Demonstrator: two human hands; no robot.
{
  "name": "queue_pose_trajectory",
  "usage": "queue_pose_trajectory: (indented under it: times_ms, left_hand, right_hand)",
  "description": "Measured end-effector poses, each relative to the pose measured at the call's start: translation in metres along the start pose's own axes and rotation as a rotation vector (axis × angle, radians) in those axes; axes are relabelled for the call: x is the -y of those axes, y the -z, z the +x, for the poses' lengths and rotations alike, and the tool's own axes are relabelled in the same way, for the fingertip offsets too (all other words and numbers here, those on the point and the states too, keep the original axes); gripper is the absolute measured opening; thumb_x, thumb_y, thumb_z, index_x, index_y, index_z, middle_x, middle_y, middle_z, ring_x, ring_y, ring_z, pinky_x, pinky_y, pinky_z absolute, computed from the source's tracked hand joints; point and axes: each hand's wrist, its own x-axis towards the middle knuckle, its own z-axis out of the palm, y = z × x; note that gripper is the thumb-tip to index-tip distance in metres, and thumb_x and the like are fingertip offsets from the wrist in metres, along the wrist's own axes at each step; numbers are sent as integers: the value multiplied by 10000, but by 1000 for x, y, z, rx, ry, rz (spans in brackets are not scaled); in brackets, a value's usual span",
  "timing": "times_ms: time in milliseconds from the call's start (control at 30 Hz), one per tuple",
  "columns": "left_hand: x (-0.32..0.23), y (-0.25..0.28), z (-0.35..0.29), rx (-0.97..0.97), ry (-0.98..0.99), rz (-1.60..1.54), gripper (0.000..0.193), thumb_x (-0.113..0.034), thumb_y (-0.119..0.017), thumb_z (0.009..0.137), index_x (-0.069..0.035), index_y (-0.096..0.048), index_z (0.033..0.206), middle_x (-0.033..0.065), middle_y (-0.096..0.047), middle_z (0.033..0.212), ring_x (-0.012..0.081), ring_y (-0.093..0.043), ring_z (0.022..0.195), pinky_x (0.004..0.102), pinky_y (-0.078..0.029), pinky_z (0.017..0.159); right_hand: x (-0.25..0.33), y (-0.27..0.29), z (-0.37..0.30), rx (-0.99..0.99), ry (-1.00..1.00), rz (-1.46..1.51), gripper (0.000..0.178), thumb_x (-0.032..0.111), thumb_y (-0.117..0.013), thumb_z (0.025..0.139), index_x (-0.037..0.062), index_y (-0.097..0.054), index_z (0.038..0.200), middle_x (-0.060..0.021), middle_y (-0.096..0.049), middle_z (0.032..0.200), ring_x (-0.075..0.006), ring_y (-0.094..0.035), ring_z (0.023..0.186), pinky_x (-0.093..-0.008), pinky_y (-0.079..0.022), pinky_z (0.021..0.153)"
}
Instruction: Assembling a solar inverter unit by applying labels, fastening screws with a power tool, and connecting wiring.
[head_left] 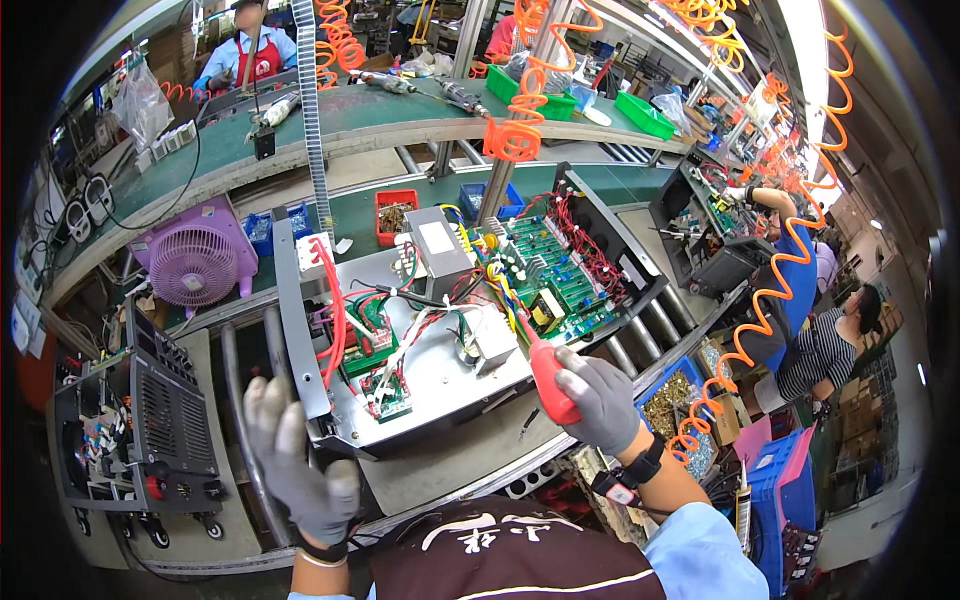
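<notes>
My right hand (606, 408), in a grey glove, is closed round the red handle of a screwdriver (547, 372). Its tip end points up and away, among the coloured wires beside a green circuit board (575, 285); the tip itself is hard to make out. An opened metal chassis (450, 392) lies in front of me, with a grey box-shaped part (437, 245), smaller green boards (385, 390) and thick red cables (333, 315). At the chassis's near left corner, my gloved left hand (300, 465) is raised, fingers apart, holding nothing.
The chassis rests over a roller conveyor (270, 340). Another machine on castors (165, 420) stands left, below a purple fan (195, 255). Red (397, 215) and blue (490, 200) parts bins line the far side. An orange coiled hose (745, 350) hangs at right, near a person's arm (770, 200).
</notes>
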Motion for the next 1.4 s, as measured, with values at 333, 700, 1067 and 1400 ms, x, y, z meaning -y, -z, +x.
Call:
queue_pose_trajectory:
  times_ms: [333, 700, 1067, 1400]
  left_hand:
    - [4, -22, 17, -4, -133, 108, 195, -86, -468, 862, -42, -552, 1032, 145, -566, 1167, 365, -482, 1183, 564, -323, 1035]
    - [-1, -30, 18, -63, -159, 102, 115, -4, -448, 854, -9, -532, 933, 169, -598, 1104, 373, -548, 1107, 550, -370, 1014]
    - [-2, -20, 33, -165, -306, 22, 255, -218, -543, 916, 11, -603, 1009, 184, -633, 1024, 353, -599, 968, 508, -415, 908]
    - [-6, -50, 26, -120, -246, -14, 229, -133, -628, 824, 34, -594, 976, 205, -599, 1139, 365, -564, 1080, 461, -435, 952]
  right_hand:
    - [13, 2, 45, 200, 58, -153, 368, 124, -595, 706, 27, -529, 1055, -170, -590, 1024, -232, -592, 790, -323, -500, 658]
    - [12, 13, 38, 219, 81, -132, 354, 133, -598, 707, 31, -538, 1041, -137, -599, 1002, -205, -587, 751, -309, -479, 620]
    - [23, -4, 32, 140, 109, -172, 262, 142, -588, 743, 39, -522, 975, -86, -539, 920, -201, -560, 823, -293, -485, 682]
    - [8, 14, -23, -6, -69, 83, 265, 94, -620, 713, 35, -576, 967, -159, -612, 941, -296, -592, 732, -394, -493, 609]
